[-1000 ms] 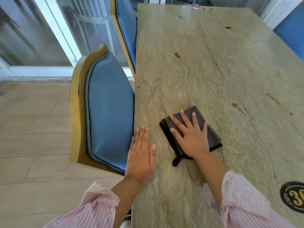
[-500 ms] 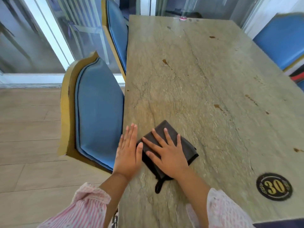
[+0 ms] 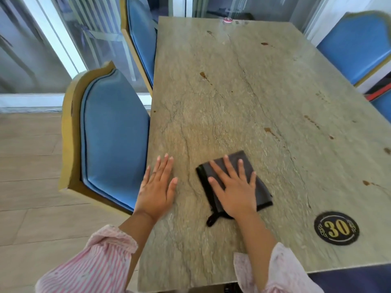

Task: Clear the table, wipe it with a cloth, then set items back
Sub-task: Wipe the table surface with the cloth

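I see a long grey-green stone table [image 3: 243, 98], stained. The folded dark grey cloth [image 3: 262, 192] lies near its near-left part, long axis running near-right to far-left, under my right hand [image 3: 234, 191], fingers spread flat. My left hand [image 3: 157, 187] rests open just left.

Left hand [image 3: 157, 188] flat, palm down, fingers together, pointing 12 o'clock, thumb out toward 2 o'clock. Right hand [image 3: 234, 190] at 3 o'clock of left, well apart, palm down, fingers spread, pointing 11 o'clock, pressing flat. Both forearms bare, reaching in from 6 o'clock, converging slightly. Pink-striped sleeves [image 3: 93, 269] pushed up near elbows.
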{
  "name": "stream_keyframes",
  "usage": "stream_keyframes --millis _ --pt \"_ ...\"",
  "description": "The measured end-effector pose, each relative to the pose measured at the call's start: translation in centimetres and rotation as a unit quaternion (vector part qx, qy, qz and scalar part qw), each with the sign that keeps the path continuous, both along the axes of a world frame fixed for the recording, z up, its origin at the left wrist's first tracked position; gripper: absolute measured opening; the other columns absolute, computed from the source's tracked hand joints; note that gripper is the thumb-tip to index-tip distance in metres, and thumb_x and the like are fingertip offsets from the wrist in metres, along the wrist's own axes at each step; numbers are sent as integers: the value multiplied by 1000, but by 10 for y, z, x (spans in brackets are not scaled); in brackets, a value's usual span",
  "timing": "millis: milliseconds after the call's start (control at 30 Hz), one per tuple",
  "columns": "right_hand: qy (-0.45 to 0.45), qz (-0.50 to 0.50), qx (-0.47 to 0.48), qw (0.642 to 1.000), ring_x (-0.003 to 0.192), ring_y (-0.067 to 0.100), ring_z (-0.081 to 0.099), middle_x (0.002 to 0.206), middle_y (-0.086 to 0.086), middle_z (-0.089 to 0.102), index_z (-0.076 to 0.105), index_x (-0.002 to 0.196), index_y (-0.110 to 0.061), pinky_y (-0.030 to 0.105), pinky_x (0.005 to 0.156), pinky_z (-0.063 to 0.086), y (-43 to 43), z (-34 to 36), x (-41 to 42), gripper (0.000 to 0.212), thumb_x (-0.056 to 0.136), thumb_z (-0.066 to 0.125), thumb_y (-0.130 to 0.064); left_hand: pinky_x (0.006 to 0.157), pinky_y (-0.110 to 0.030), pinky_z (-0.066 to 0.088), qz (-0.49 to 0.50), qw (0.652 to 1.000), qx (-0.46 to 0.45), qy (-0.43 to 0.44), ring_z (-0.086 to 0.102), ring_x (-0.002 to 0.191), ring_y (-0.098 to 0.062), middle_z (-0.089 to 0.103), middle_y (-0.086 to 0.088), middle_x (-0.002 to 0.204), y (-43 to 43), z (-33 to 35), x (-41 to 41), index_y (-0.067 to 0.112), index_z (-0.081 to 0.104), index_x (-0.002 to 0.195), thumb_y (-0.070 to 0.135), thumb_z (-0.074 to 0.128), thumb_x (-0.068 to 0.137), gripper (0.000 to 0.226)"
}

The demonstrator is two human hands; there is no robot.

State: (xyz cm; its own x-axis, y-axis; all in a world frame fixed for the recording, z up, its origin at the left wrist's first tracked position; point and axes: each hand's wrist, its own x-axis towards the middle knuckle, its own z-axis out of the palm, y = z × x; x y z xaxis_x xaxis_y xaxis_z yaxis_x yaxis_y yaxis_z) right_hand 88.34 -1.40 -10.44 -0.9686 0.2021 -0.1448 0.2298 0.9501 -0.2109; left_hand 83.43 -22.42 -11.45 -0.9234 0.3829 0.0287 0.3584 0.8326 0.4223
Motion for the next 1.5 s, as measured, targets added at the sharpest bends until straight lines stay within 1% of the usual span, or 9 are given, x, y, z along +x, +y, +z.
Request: stream_keyframes --millis 233,467,567,700,867,933,1000,1100,1500 --pt "-34 -133 -5 991 145 28 -16 158 -10 -10 0 145 -49 64 111 -6 52 2 -57 53 94 11 -60 111 -19 -23 2 1000 -9 -10 -26 137 4 -18 19 150 1 -4 -2 33 -14 141 67 -26 73 77" --pt "-31 0 -4 1000 143 29 -21 157 -9 -17 -9 144 -48 62 109 -12 -19 5 -1 55 91 2 -59 115 -25 -15 -1 1000 -16 -17 -23 139 1 -15 18 151 1 -3 -1 33 -12 142 69 -21 74 77" --pt "-21 -15 -10 1000 143 28 -21 157 -11 -16 -8 144 -49 59 108 -17 -41 3 19 61 83 -7 -61 115 -25 -14 -1 999 -24 -24 -23 138 2 -15 18 151 3 0 -2 30 -8 145 62 -10 80 72" --pt "-23 -20 -12 999 143 27 -22 157 -11 -16 -7 144 -48 60 108 -16 -37 3 14 69 78 -15 -66 114 -26 -15 -10 999 -47 -15 -24 137 0 -18 16 149 4 3 1 26 -9 146 66 -16 77 80" --pt "-43 -8 -15 999 143 27 -22 157 -10 -17 -8 144 -48 61 108 -14 -31 6 -10 53 94 5 -59 113 -30 -17 -32 994 -105 -3 -26 136 -7 -20 7 154 9 13 0 23 -21 140 66 -35 64 89" --pt "-55 -6 -16 998 143 27 -22 157 -9 -18 -9 144 -47 62 108 -14 -30 10 -25 53 95 9 -57 113 -31 -15 -32 993 -112 -2 -23 139 -8 -14 3 157 21 25 -13 20 -15 145 67 -29 71 89" --pt "-77 -5 -16 997 142 28 -23 156 -8 -20 -10 145 -46 63 108 -13 -32 12 -43 55 95 10 -58 115 -33 -12 -49 990 -129 -9 -17 144 -12 -12 2 158 36 42 -37 19 -9 148 56 -5 91 68" --pt "-123 -10 -29 992 141 30 -25 156 -7 -22 -11 146 -41 66 107 -12 -39 16 -73 58 95 11 -58 118 -38 -6 -95 984 -150 -25 -10 146 -16 -7 0 159 47 75 -87 19 -2 149 43 14 99 58" --pt "-190 -175 -86 962 137 35 -32 152 -3 -32 -18 144 -39 68 105 -12 -106 36 -180 57 98 13 -52 119 -45 3 -325 889 -317 -57 -10 146 -23 -14 -3 158 -3 178 -247 19 -4 150 45 17 100 60"
